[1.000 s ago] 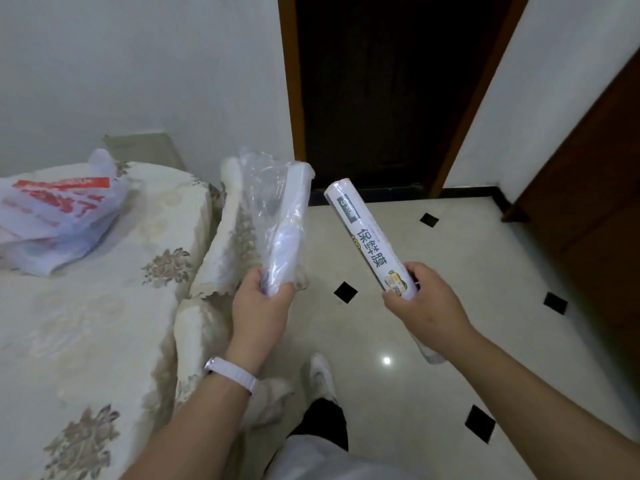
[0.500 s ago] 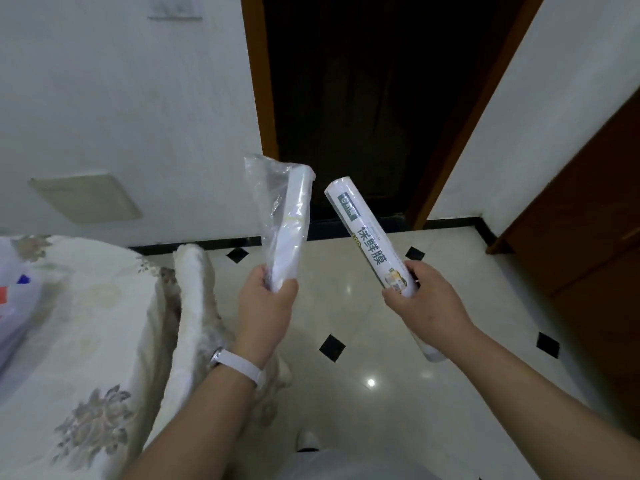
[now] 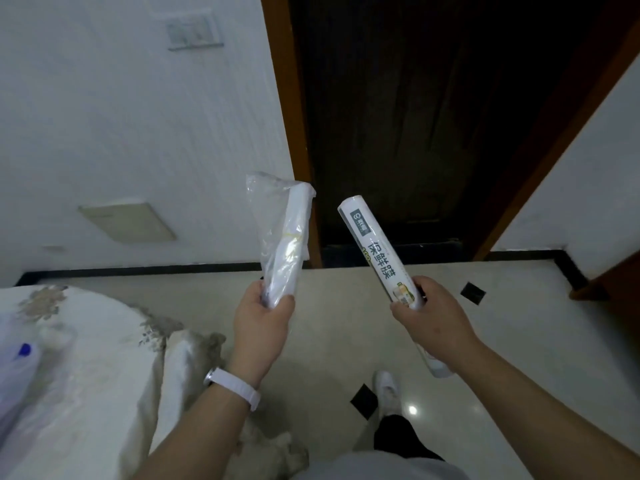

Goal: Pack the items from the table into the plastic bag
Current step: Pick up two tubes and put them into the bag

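Left hand [image 3: 263, 322] and right hand [image 3: 434, 322] raised forward, both in closed grips.

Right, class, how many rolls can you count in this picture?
2. The plastic-wrapped roll stands in the left grip; the labelled roll leans in the right grip. More may lie out of view on the table.

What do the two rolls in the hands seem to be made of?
The left hand grips a white roll, likely thin rolled plastic or paper, in a loose clear glossy wrapper that crinkles. The right hand grips a printed roll: smooth, slightly shiny printed sleeve, probably paper or film; the core is hidden.
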`<action>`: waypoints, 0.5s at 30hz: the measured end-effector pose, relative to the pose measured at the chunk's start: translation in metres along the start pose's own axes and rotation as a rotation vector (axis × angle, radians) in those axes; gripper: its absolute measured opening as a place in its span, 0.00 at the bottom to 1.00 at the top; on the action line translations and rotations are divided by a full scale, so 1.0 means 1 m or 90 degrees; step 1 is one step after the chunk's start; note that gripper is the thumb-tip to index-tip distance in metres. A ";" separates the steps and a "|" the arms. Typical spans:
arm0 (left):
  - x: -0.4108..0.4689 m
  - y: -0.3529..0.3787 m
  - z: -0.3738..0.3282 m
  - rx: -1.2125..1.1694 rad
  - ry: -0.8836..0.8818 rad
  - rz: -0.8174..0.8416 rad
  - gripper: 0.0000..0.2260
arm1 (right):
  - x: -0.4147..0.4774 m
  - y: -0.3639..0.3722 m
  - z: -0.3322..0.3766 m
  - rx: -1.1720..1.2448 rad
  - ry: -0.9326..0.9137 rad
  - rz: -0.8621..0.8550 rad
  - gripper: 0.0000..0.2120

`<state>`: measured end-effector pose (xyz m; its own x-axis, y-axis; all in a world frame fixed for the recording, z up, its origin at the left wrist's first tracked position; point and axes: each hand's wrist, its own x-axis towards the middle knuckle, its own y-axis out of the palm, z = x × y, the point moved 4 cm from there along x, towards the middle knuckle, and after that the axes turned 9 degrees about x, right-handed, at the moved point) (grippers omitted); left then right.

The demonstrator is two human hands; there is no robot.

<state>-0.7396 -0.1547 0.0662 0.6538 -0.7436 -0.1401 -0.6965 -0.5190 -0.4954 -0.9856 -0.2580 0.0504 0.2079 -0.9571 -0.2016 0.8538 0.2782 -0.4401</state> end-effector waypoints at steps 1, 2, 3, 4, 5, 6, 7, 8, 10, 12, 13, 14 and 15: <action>0.016 0.003 -0.005 0.004 -0.006 -0.024 0.06 | 0.023 0.001 0.004 0.009 -0.009 0.013 0.13; 0.031 0.005 -0.010 0.009 -0.013 -0.046 0.06 | 0.047 0.002 0.009 0.016 -0.020 0.029 0.13; 0.046 0.007 -0.017 0.019 -0.019 -0.069 0.05 | 0.069 0.003 0.015 0.020 -0.029 0.047 0.14; 0.060 0.008 -0.024 0.033 -0.027 -0.093 0.05 | 0.091 0.003 0.021 0.022 -0.037 0.065 0.15; 0.073 0.010 -0.032 0.045 -0.036 -0.114 0.05 | 0.111 0.003 0.029 0.023 -0.043 0.081 0.15; 0.086 0.011 -0.039 0.048 -0.045 -0.132 0.04 | 0.130 0.004 0.036 0.024 -0.050 0.095 0.14; 0.098 0.012 -0.045 0.041 -0.049 -0.150 0.04 | 0.149 0.005 0.043 0.023 -0.059 0.110 0.13; 0.109 0.013 -0.052 0.030 -0.050 -0.168 0.03 | 0.167 0.007 0.050 0.020 -0.069 0.123 0.12; 0.128 0.014 -0.060 0.012 -0.057 -0.198 0.03 | 0.200 0.014 0.063 0.006 -0.085 0.155 0.13; 0.141 0.013 -0.061 -0.003 -0.077 -0.226 0.03 | 0.224 0.027 0.075 -0.007 -0.093 0.193 0.16; 0.147 0.009 -0.058 -0.007 -0.085 -0.242 0.04 | 0.233 0.037 0.081 -0.007 -0.096 0.211 0.16; 0.152 0.005 -0.055 -0.007 -0.095 -0.257 0.05 | 0.241 0.048 0.086 -0.007 -0.098 0.230 0.15; 0.159 -0.001 -0.050 -0.005 -0.111 -0.270 0.05 | 0.247 0.060 0.093 -0.009 -0.101 0.251 0.14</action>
<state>-0.6501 -0.2934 0.0869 0.9214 -0.3824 -0.0691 -0.3579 -0.7658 -0.5343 -0.8387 -0.4855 0.0555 0.5889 -0.7774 -0.2211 0.6874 0.6257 -0.3688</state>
